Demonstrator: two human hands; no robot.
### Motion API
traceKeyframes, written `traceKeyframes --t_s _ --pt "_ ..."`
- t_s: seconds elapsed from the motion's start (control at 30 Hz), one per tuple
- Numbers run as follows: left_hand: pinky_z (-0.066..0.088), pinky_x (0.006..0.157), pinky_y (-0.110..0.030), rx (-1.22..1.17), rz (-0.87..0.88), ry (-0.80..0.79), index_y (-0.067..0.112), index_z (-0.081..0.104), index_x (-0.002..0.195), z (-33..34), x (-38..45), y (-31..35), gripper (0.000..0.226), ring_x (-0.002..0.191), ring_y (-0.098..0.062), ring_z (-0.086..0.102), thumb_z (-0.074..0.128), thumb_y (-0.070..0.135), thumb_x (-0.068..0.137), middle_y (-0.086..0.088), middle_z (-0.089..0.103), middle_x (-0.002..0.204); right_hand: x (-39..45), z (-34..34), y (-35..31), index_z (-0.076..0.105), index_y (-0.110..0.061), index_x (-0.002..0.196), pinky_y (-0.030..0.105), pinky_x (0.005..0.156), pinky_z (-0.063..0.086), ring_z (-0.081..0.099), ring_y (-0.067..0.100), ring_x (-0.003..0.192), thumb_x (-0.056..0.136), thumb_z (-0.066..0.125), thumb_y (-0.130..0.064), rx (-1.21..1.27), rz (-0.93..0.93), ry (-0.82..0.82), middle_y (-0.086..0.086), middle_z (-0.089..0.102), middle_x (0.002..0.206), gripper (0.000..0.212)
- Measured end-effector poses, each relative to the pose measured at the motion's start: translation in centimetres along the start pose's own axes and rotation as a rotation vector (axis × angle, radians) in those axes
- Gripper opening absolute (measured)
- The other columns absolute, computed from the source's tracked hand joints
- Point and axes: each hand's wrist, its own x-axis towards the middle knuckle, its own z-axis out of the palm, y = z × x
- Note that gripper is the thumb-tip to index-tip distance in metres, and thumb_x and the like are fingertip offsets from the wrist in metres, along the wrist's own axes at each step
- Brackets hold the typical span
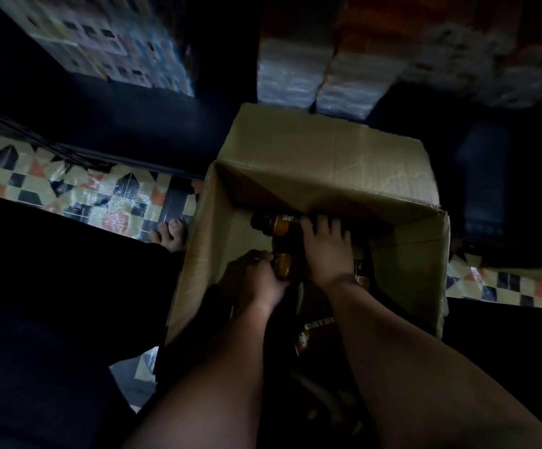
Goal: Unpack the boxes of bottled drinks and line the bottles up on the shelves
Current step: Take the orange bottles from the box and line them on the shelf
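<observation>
1. Head view: both your hands reach down into the open cardboard box (295,163), which stands on the patterned tile floor (78,192) with its far flap folded up and away from you.
2. Your left hand (256,277) has its fingers curled around the gold-capped neck of a bottle (282,265); the grip is clamped on it. From what shows of it, the bottle stands roughly upright, its long axis running up toward the camera, cap end on top.
3. Your right hand (326,247) lies over dark bottles deeper in the box, fingers spread and bent down at the tips. You cannot tell whether this grip clamps on anything or only rests there.
4. Just left of your right fingertips a second bottle (279,223) with a gold cap shows against the far inside wall. It looks tipped, its long axis running left to right, though the dark hides most of it.
5. More bottles (315,332) with pale lettering lie in shadow between your forearms, near the box's close wall.
6. Your bare toes (170,234) rest on the tiles just beside the box's left wall.
7. Shrink-wrapped packs (315,76) stand behind the box.
</observation>
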Motion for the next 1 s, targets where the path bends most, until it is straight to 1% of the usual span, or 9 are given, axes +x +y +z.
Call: traceKeyframes --t_s 0.1,0.23,0.33,0.47,0.53,0.63,0.77,0.87,1.0 --pt "0.049 0.104 -0.037 -0.059 0.028 0.006 0.015 0.052 0.140 -0.6 -0.5 -0.5 0.061 0.125 -0.026 0.060 0.081 0.018 0.086 -0.009 0.065 0.130 -0.5 -0.2 0.3 0.021 -0.017 0.154 0.050 0.109 0.037 0.028 0.040 0.141 0.088 0.072 -0.017 -0.014 0.008 -0.040 0.018 0.027 0.153 0.084" --pt "0.046 0.099 -0.031 -0.122 0.084 0.011 0.016 0.048 0.144 -1.4 -1.0 -0.9 0.067 0.124 -0.023 0.059 0.081 0.016 0.086 -0.005 0.064 0.131 -1.5 0.0 1.1 0.025 -0.015 0.152 0.047 0.102 0.043 0.028 0.040 0.136 0.088 0.066 -0.010 0.039 0.061 -0.033 0.019 0.027 0.150 0.076" --pt "0.050 0.104 -0.042 -0.117 0.143 0.033 0.022 0.044 0.147 -1.7 -1.3 -1.2 0.070 0.122 -0.025 0.059 0.079 0.019 0.087 -0.004 0.060 0.135 -2.3 0.3 1.9 0.025 -0.014 0.151 0.050 0.106 0.040 0.027 0.040 0.138 0.092 0.059 -0.005 0.101 0.126 -0.078 0.020 0.025 0.150 0.069" --pt "0.052 0.103 -0.045 -0.088 0.175 0.105 0.035 0.040 0.149 -1.9 -1.3 -1.2 0.060 0.129 -0.028 0.054 0.066 0.026 0.096 -0.003 0.046 0.147 -2.9 0.6 2.2 0.029 -0.015 0.150 0.055 0.111 0.033 0.031 0.036 0.138 0.096 0.057 -0.022 0.143 0.244 -0.094 0.017 0.031 0.150 0.061" --pt "0.049 0.102 -0.038 -0.037 0.179 0.131 0.032 0.040 0.151 -1.7 -0.9 -1.4 0.058 0.133 -0.029 0.050 0.063 0.024 0.099 -0.006 0.042 0.150 -2.4 0.4 1.8 0.028 -0.013 0.150 0.057 0.112 0.029 0.034 0.035 0.138 0.094 0.062 -0.030 0.106 0.246 -0.096 0.017 0.034 0.149 0.068" --pt "0.045 0.108 -0.042 0.019 0.172 0.093 0.026 0.032 0.156 -1.1 -0.5 -1.3 0.075 0.140 -0.032 0.043 0.072 0.021 0.093 -0.010 0.035 0.156 -1.1 0.6 0.8 0.024 -0.013 0.151 0.050 0.110 0.035 0.037 0.035 0.136 0.086 0.072 -0.030 0.036 0.159 -0.050 0.017 0.036 0.148 0.082" --pt "0.039 0.116 -0.047 0.107 0.139 0.107 0.019 0.031 0.157 -0.3 0.1 -1.1 0.089 0.146 -0.033 0.036 0.080 0.011 0.084 -0.015 0.031 0.160 -0.1 1.7 -0.3 0.024 -0.013 0.151 0.049 0.104 0.041 0.041 0.035 0.133 0.094 0.061 -0.017 0.049 0.177 -0.043 0.019 0.040 0.146 0.068" --pt "0.035 0.118 -0.043 0.165 0.100 0.077 0.015 0.023 0.160 -0.3 0.4 -0.7 0.088 0.147 -0.034 0.034 0.076 0.017 0.090 -0.017 0.029 0.162 0.4 1.7 -0.2 0.026 -0.015 0.150 0.051 0.104 0.040 0.042 0.034 0.133 0.096 0.056 -0.012 0.079 0.194 -0.042 0.018 0.043 0.144 0.061" --pt "0.047 0.108 -0.043 0.145 0.089 0.112 0.020 0.011 0.162 -0.6 -0.5 0.1 0.087 0.139 -0.031 0.047 0.067 0.027 0.097 -0.014 0.041 0.156 0.0 1.5 0.8 0.028 -0.018 0.151 0.048 0.107 0.041 0.038 0.033 0.137 0.095 0.060 -0.011 0.236 0.158 -0.025 0.014 0.041 0.148 0.065"
